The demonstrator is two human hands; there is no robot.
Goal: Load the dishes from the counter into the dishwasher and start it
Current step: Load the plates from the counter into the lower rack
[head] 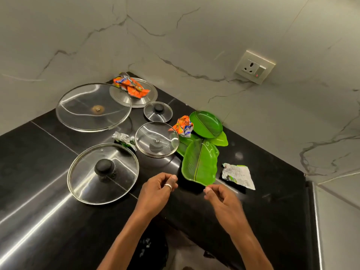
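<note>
- Progress: loading appears not yet begun. Five lids, among them the knobbed glass lid (pixel 103 173) and the largest glass lid (pixel 93 107), lie on the black counter (pixel 39 162). The green leaf plates (pixel 206 124) overlap near the wall.
- Remaining, as judged: every dish is to be carried over and the machine started. The dishwasher is out of view.
- Litter: crumpled wrappers (pixel 238 176) lie among the dishes, some on the steel lid (pixel 145 99).
- Pose, left hand (pixel 158 189): hovers between the knobbed glass lid and the nearest leaf plate (pixel 199 162), fingers loosely curled, empty.
- Pose, right hand (pixel 222 199): fingers loosely curled, empty, thumb just beside that plate's near tip. Whether they touch cannot be told.
</note>
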